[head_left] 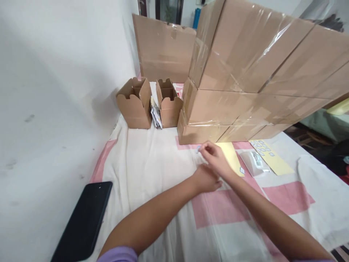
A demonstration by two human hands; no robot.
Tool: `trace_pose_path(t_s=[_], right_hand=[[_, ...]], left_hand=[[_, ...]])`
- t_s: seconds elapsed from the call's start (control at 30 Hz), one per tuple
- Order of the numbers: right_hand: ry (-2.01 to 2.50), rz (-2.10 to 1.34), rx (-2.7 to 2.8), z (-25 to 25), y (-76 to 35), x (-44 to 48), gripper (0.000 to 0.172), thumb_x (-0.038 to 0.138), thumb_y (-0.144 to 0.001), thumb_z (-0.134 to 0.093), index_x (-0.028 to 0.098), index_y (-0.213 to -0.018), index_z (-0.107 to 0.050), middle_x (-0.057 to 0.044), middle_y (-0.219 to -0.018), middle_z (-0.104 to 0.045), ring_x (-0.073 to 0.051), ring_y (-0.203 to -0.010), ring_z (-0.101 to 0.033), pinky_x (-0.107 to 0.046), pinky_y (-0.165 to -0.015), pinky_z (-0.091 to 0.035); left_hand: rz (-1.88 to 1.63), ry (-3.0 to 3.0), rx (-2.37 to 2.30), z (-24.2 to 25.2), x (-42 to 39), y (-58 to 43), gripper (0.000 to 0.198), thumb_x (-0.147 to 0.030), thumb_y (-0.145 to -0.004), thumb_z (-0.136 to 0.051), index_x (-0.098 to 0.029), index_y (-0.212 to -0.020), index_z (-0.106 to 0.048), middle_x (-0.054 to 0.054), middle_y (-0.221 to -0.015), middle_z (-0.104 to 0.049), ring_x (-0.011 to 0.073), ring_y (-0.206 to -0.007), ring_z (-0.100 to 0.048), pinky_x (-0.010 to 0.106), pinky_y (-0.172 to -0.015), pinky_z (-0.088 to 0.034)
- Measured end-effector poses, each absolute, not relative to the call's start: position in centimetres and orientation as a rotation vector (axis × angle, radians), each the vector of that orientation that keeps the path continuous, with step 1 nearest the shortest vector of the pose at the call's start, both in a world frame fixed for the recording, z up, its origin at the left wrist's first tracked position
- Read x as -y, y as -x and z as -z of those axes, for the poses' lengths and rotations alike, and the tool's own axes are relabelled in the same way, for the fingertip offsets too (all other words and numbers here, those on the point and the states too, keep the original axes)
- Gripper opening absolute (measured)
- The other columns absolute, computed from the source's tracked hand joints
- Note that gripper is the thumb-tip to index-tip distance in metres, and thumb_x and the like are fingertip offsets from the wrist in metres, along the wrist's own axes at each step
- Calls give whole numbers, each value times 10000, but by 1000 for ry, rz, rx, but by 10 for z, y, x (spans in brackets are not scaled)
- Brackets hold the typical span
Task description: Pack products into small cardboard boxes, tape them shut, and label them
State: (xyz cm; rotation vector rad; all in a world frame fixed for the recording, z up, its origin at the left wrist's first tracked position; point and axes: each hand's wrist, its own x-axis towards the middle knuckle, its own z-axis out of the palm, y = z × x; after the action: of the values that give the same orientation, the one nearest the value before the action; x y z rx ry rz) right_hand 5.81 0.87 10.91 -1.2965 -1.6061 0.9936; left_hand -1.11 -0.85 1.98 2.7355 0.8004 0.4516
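Note:
Between the fingertips of my right hand is a small pale-blue square piece, pinched over the cloth. Just below and partly behind the right wrist, my left hand is closed with its fingers curled in. Whatever it may hold is hidden. A yellow sheet lies right behind the right hand, with one small dark-edged square at its near edge. To its right sits a clear plastic pouch. Farther right, a second yellow sheet carries several of the same squares.
Large taped cardboard boxes are stacked behind the hands. Two small opened cartons stand at the back left, folded papers between them. A black phone lies by the white wall. The white-and-pink cloth is wrinkled.

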Motion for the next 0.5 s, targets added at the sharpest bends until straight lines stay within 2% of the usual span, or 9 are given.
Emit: trace_pose_path(t_s=[0.1, 0.2, 0.37, 0.5], right_hand=[[1730, -708, 1792, -109, -146, -22, 347, 496, -812, -646, 215, -666, -505, 23, -618, -506, -132, -591, -465, -262, -557, -363], [2043, -710, 1899, -100, -197, -45, 330, 468, -819, -620, 206, -641, -529, 10, -576, -532, -130, -539, -461, -261, -507, -330], [2167, -639, 1949, -86, -213, -76, 254, 280, -744, -707, 196, -571, -542, -14, -610, -600, -146, -591, -526, -260, -548, -352], [2239, -501, 1961, -84, -213, -82, 234, 238, -731, -737, 205, -627, -531, -31, -657, -622, -168, -614, -540, -275, -559, -331]], left_hand=[[-444, -2735, -838, -29, 14, 14, 402, -446, -979, -542, -155, -1251, -599, 85, -1121, -677, 226, -1019, -645, 412, -860, -544], [-433, -2736, -859, -33, 16, 15, 426, -425, -975, -498, -150, -1287, -591, 96, -1117, -694, 245, -1024, -643, 397, -817, -531], [-390, -2714, -887, -36, 15, 16, 475, -425, -968, -475, -158, -1352, -560, 107, -1144, -696, 256, -1046, -636, 399, -815, -512], [-365, -2665, -898, -36, 19, 16, 494, -426, -966, -469, -151, -1367, -554, 118, -1160, -695, 271, -1061, -631, 417, -850, -508]])
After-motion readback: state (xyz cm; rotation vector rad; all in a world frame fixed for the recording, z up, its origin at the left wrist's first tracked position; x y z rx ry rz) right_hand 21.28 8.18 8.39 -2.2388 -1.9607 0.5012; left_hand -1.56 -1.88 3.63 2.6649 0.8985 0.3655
